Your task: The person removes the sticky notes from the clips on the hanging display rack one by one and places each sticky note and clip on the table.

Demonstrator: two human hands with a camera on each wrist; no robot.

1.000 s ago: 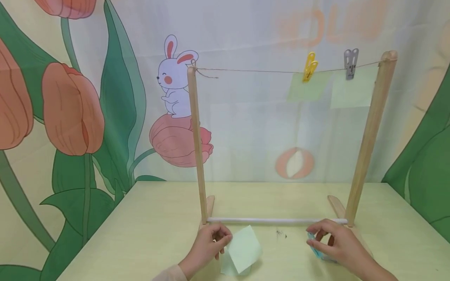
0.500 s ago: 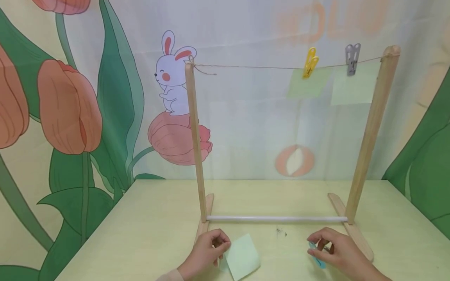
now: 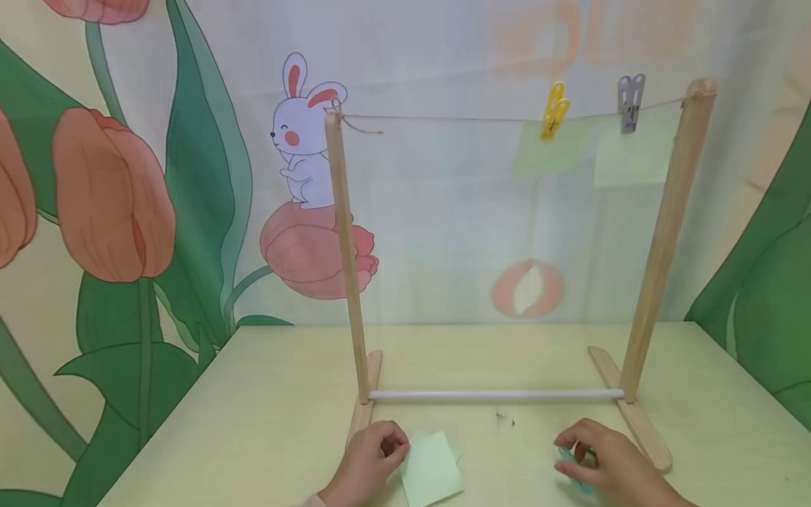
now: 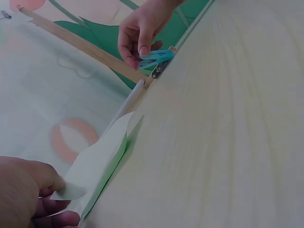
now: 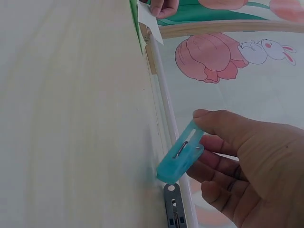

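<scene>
My left hand (image 3: 370,456) pinches a pale green paper sheet (image 3: 432,470) by its left edge. Another green sheet (image 3: 457,451) peeks out from beneath it. In the left wrist view, the held white-green paper (image 4: 102,149) bends slightly, close over the table. My right hand (image 3: 605,454) pinches a light blue clothespin (image 5: 179,154) by its handle ends, thumb on one side and fingers on the other. Just below that clothespin in the right wrist view lies a dark grey clothespin (image 5: 174,206), partly cut off by the frame.
A wooden stand with a left post (image 3: 348,282), a right post (image 3: 659,246) and a white crossbar (image 3: 494,396) stands ahead. From its string (image 3: 443,117), yellow (image 3: 554,113) and grey (image 3: 630,105) clothespins hold green papers. Small dark specks (image 3: 505,419) mark the table (image 3: 285,394).
The held paper has come down over the other sheet and turned from a diamond tilt to nearly upright. My right hand has sunk slightly with the blue clothespin. The head view has shifted a little.
</scene>
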